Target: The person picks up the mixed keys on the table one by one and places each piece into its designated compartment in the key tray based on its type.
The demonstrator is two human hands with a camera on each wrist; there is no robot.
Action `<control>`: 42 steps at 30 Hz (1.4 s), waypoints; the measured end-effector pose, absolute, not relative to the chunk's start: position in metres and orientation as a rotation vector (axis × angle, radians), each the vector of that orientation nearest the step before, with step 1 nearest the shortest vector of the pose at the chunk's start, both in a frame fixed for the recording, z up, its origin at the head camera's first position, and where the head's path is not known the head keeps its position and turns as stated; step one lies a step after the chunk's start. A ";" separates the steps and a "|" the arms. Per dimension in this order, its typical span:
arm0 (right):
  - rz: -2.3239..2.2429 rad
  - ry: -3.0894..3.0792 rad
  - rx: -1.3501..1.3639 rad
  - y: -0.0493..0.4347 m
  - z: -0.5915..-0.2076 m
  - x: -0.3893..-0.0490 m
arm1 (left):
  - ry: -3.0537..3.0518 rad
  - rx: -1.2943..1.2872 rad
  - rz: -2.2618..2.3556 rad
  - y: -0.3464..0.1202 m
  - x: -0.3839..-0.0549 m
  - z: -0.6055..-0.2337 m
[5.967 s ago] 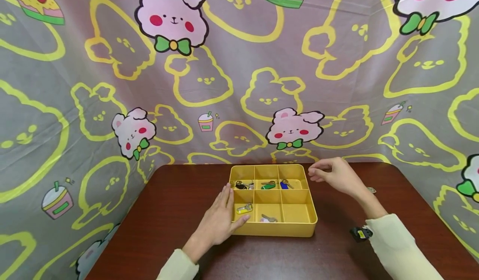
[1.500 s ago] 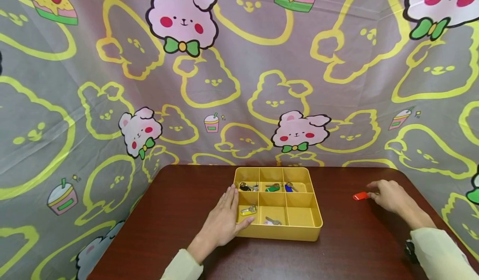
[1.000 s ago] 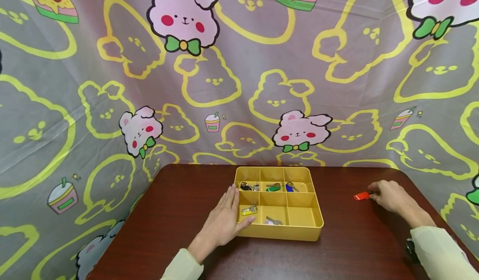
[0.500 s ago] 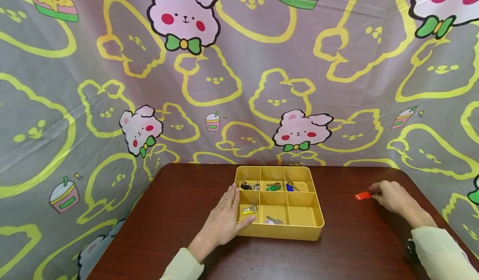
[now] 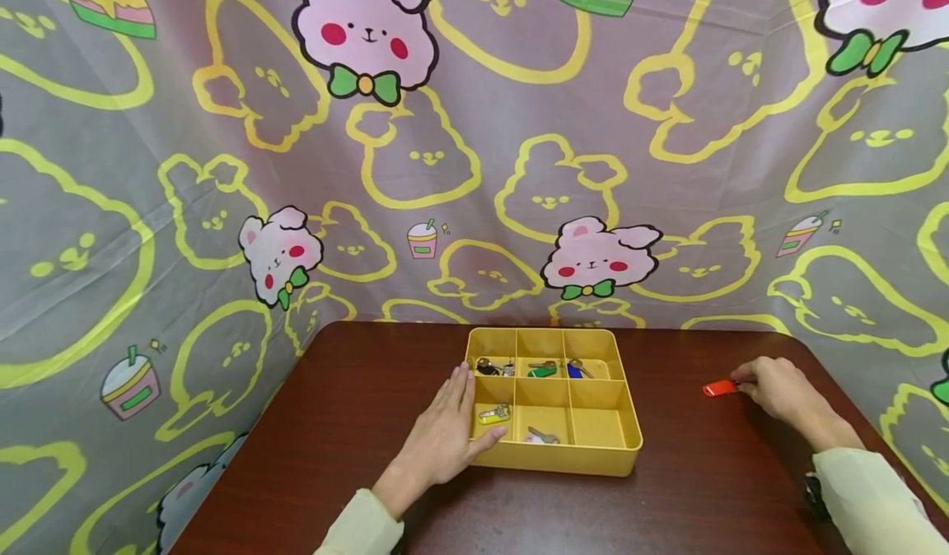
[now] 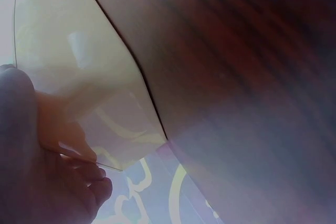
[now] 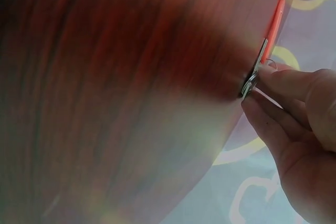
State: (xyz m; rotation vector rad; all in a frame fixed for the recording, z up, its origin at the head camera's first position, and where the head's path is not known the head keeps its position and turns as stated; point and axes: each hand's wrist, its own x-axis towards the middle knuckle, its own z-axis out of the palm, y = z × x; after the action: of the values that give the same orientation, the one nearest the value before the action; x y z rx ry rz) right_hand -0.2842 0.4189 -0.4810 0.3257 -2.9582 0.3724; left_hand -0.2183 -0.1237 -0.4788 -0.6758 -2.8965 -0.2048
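On the right of the table, my right hand (image 5: 774,392) pinches the end of a key with a red tag (image 5: 719,388). In the right wrist view the thumb and fingertips grip the key (image 7: 251,81), and the red tag (image 7: 275,29) points away from the hand, close over the wood. My left hand (image 5: 439,436) lies along the left wall of a yellow divided box (image 5: 556,458), fingers straight and thumb over the front corner. The left wrist view shows that hand (image 6: 58,182) against the box's pale wall (image 6: 79,35).
In the box's back row lie keys with a black tag (image 5: 487,366), a green tag (image 5: 544,370) and a blue tag (image 5: 574,371). Its front row holds a yellow-tagged key (image 5: 493,414) and a key with a pale pink tag (image 5: 544,436). A patterned cloth (image 5: 474,160) hangs behind the table (image 5: 334,407).
Six seconds ago my right hand was beside the box's back right corner; it has since moved right to the red-tagged key. Over the last second both hands stay almost still.
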 end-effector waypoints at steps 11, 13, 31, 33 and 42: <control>0.351 -2.981 0.300 0.418 -0.476 -0.285 | -2.901 -0.678 -0.203 -0.123 -0.220 -0.477; 0.350 -2.989 0.294 0.418 -0.474 -0.285 | -2.906 -0.679 -0.201 -0.123 -0.220 -0.476; 0.348 -3.026 0.338 0.406 -0.453 -0.280 | -2.907 -0.679 -0.189 -0.124 -0.219 -0.478; 0.357 -3.020 0.355 0.403 -0.451 -0.279 | -2.907 -0.678 -0.189 -0.124 -0.219 -0.478; 0.479 -3.056 0.354 0.397 -0.445 -0.278 | -2.918 -0.674 -0.220 -0.124 -0.218 -0.478</control>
State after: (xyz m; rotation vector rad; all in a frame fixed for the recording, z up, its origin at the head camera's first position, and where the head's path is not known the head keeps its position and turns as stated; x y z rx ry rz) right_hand -0.2777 0.3971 -0.4454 0.3539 -3.0560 0.4788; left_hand -0.2180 -0.1244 -0.4779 -0.6741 -2.9181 -0.2198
